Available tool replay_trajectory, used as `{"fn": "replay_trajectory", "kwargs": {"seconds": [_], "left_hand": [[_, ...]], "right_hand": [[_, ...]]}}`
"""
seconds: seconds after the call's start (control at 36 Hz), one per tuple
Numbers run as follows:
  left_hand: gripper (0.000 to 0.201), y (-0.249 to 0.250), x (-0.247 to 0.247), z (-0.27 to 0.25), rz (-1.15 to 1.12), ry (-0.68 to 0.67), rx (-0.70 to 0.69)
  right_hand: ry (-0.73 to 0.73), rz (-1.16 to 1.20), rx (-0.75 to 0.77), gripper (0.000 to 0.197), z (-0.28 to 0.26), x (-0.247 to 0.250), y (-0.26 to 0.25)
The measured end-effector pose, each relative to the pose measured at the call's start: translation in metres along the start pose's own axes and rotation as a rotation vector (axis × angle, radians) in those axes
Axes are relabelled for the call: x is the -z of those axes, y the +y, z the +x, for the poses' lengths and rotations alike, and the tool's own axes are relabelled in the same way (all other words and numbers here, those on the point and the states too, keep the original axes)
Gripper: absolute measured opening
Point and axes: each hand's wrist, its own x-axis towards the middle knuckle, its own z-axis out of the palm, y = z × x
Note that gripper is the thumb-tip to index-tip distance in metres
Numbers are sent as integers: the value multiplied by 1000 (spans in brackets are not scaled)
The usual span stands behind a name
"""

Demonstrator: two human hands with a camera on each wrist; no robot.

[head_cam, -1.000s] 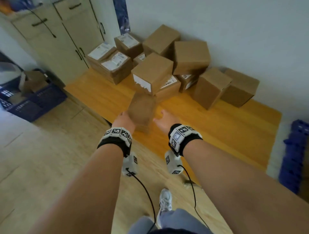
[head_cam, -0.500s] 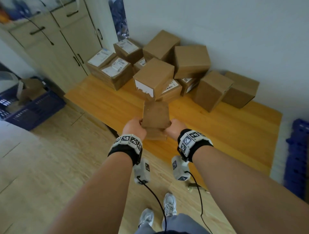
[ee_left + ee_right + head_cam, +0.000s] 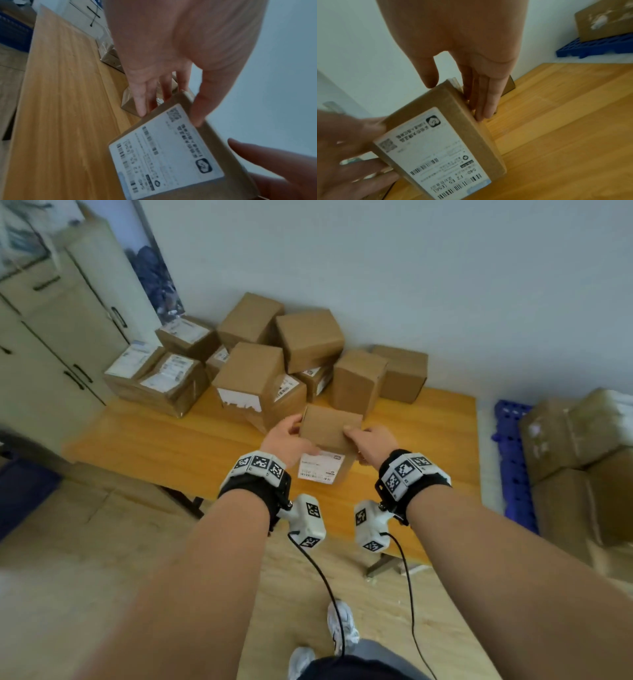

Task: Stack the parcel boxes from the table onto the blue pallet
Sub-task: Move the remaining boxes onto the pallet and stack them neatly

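Observation:
A small brown parcel box [image 3: 330, 428] with a white shipping label on its near face is held up between both hands over the front of the wooden table [image 3: 154, 440]. My left hand [image 3: 289, 436] grips its left side, thumb on the top edge. My right hand [image 3: 368, 438] grips its right side the same way. The left wrist view shows the label on the box [image 3: 164, 155] close up, and the right wrist view shows the same box [image 3: 440, 142]. The blue pallet [image 3: 513, 467] lies on the floor to the right of the table.
Several more brown parcels [image 3: 253, 378] are piled at the table's back against the wall. Large cardboard boxes [image 3: 582, 446] stand on the pallet's near part. Pale cabinets [image 3: 58, 337] fill the left side, with a dark blue crate [image 3: 20, 494] on the floor below.
Both hands have closed on the small box and lifted it, turning its label toward me. The view has swung right, bringing the pallet and its boxes into sight.

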Motion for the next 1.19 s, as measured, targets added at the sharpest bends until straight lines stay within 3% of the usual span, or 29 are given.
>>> {"fn": "replay_trajectory", "kwargs": {"seconds": [0.19, 0.31, 0.36, 0.47, 0.53, 0.67, 0.81, 0.92, 1.08, 1.19], "left_hand": [[72, 0, -18, 0, 50, -2, -52], [54, -4, -29, 8, 52, 19, -18], [50, -8, -34, 15, 52, 51, 6], [63, -15, -46, 25, 64, 62, 121], [63, -21, -52, 30, 134, 18, 161], [49, -37, -62, 36, 500, -36, 120], [31, -36, -65, 42, 687, -40, 163], [53, -29, -69, 50, 748, -30, 117], [69, -13, -85, 64, 920, -189, -152], [75, -9, -97, 72, 980, -277, -135]], "right_hand": [[-31, 90, 10, 28, -8, 16, 13], [-70, 93, 19, 30, -11, 22, 17], [-87, 72, 9, 34, -10, 24, 21], [-112, 5, -28, 52, -1, 21, 33], [-144, -47, -32, 52, 4, 18, 38], [-247, -224, -115, 79, 13, 16, 50], [-250, -336, -289, 60, 15, 10, 63], [-278, -417, -316, 60, 22, 13, 68], [-288, -488, -273, 65, 37, 18, 66], [-268, -443, -267, 85, 48, 23, 63]]}}
